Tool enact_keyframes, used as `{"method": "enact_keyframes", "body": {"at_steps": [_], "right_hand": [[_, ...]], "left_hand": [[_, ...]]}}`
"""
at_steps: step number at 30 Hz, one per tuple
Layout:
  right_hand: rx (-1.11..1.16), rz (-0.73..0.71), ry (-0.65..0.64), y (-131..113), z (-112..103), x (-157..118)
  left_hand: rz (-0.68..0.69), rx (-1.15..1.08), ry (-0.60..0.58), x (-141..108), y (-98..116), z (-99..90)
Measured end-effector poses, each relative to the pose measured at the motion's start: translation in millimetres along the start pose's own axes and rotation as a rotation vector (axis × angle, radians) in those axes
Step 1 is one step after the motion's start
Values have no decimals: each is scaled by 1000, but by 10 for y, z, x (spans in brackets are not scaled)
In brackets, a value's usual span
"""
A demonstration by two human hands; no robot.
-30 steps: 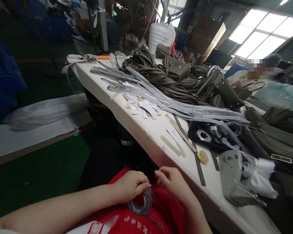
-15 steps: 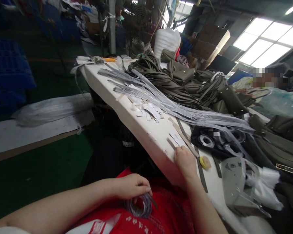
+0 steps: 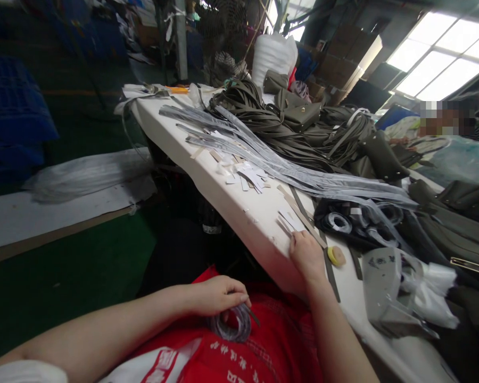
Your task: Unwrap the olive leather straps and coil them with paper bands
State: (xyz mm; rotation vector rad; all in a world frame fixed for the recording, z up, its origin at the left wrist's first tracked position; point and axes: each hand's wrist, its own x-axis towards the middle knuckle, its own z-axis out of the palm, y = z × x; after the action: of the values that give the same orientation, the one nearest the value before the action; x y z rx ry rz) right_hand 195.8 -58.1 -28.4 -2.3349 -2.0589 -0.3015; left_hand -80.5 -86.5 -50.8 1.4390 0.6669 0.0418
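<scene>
My left hand (image 3: 221, 295) is closed on a rolled-up dark strap (image 3: 236, 324) covered in clear plastic, held low against the red apron (image 3: 271, 324). The strap's dark end sticks out past the fingers. At the near edge of the white table (image 3: 243, 223), my right hand (image 3: 308, 254) has its fingers pinched together. Narrow paper strips (image 3: 287, 222) jut out from its fingertips; how many of them it grips is hidden. A roll of yellow tape (image 3: 336, 256) lies just right of that hand.
Loose paper strips (image 3: 249, 175) and long plastic-covered straps (image 3: 287, 170) lie along the table. Several coiled straps (image 3: 339, 223) rest in a dark tray-like holder. Olive bags and straps (image 3: 303, 114) pile up behind. A clear plastic container (image 3: 383, 287) stands at right; a person (image 3: 407, 130) sits beyond.
My right hand has shifted slightly, and the strips at its fingertips have come closer together. My left hand keeps its hold on the coiled strap. The view has tilted a little.
</scene>
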Motion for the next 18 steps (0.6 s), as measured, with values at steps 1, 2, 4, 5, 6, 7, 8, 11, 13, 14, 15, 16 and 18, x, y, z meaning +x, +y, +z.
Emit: {"method": "enact_keyframes", "body": {"at_steps": [1,2,4,5,6,7,8,11,13,14,15,16,18], "right_hand": [[6,10,6,6,3,14],[16,27,17,7,2,16],[95,95,56,-23,-30,-28],[177,132,77,-55,-67,-81],[282,153,88,-99,-122,-155],[401,151,75,-152,-194,-246],[520,123,33,-208,-282,-351],[763,-44,-243,-347,-589,-676],[803,-140,-451,-386,-765,-851],[779,-180,-530,-391,-830,-920],[734,-215,-589,-391,-879,-978],[677,-243,-627,-389,-912,-1024],[559,-278,-643,-396,-950,-1084]], "left_hand": [[0,-13,5,-10,-5,0],[-2,-27,13,-18,-15,0],[-15,-55,29,-27,-47,0],[-23,-67,36,-29,-65,0],[-31,-80,44,-28,-82,0],[-40,-92,55,-26,-97,2],[-49,-103,65,-23,-109,5],[-80,-134,89,-1,-131,21],[-86,-161,106,24,-143,35],[-80,-172,114,37,-150,41],[-72,-177,119,49,-157,46],[-67,-177,117,59,-164,49],[-73,-164,98,69,-175,52]]}}
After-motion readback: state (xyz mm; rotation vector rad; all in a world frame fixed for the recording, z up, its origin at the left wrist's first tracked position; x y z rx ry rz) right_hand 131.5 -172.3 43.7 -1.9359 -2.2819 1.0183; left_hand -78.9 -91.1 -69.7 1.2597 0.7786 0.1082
